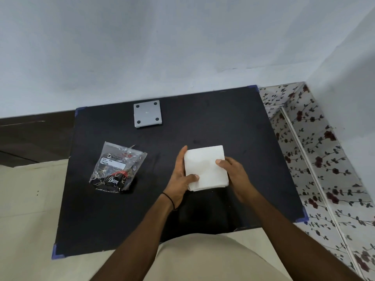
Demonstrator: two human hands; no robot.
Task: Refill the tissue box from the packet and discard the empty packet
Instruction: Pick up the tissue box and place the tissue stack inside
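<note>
Two hands, left grip [180,175] and right grip [233,171], clasping white tissue stack [205,167]; clear packet [117,169] lying at 9 o'clock on black counter [243,138].

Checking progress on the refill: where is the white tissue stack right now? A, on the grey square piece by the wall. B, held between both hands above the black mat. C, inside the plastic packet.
B: the tissue stack sits between the left hand and right hand, while the packet lies apart on the mat.

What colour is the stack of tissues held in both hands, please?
Plain white tissue stack, clearest in the head view.
</note>
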